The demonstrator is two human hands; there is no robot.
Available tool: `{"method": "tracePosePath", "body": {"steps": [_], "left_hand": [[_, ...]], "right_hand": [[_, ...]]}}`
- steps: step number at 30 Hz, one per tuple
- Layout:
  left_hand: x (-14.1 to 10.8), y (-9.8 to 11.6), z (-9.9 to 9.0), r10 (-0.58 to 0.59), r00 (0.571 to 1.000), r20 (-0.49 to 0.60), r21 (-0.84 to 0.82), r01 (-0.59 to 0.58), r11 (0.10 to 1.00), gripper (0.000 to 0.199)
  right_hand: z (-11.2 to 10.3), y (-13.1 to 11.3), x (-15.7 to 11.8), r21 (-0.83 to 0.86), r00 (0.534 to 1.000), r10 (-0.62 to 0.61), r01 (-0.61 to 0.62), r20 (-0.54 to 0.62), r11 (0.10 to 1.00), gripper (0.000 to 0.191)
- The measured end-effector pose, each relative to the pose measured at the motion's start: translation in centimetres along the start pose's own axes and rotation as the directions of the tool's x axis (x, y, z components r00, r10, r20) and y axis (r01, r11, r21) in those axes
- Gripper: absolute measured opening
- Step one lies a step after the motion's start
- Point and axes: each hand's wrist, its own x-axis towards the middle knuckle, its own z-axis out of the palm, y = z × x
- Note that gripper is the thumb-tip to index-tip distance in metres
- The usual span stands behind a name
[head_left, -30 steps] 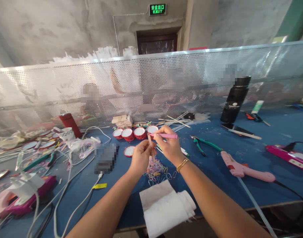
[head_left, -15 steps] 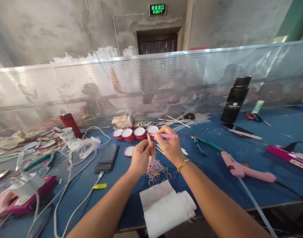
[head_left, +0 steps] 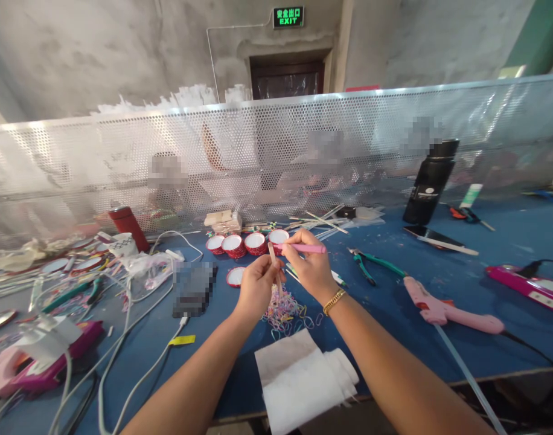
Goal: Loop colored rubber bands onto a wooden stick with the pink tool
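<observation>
My left hand [head_left: 258, 281] is closed around a flat wooden stick [head_left: 271, 252], which stands nearly upright between thumb and fingers. In my right hand [head_left: 310, 266], a pink pen [head_left: 309, 248] is pinched, its front end pointing left at the top of the stick. Whether the tip touches the stick I cannot tell. Just below both hands lies a heap of small coloured rubber bands [head_left: 283, 311]. Beyond them stand several red-rimmed stacks of white discs [head_left: 255, 241], and a single red-rimmed disc [head_left: 234, 277] lies left of my left hand.
A folded white cloth [head_left: 308, 386] lies at the near edge. To the right are pliers [head_left: 364, 266], a pink glue gun [head_left: 448, 311] and a black bottle [head_left: 430, 187]. A phone [head_left: 195, 290], white cables and a power strip [head_left: 72, 353] occupy the left. Perforated metal screen [head_left: 267, 151] stands behind.
</observation>
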Motion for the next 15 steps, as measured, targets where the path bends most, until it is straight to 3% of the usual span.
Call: {"method": "tracePosePath", "body": {"steps": [15], "left_hand": [[0.26, -0.61, -0.25, 0.013, 1.000, -0.007, 0.010, -0.013, 1.000, 0.033]], "right_hand": [[-0.25, 0.33, 0.08, -0.126, 0.999, -0.041, 0.040, -0.005, 0.991, 0.013]]}}
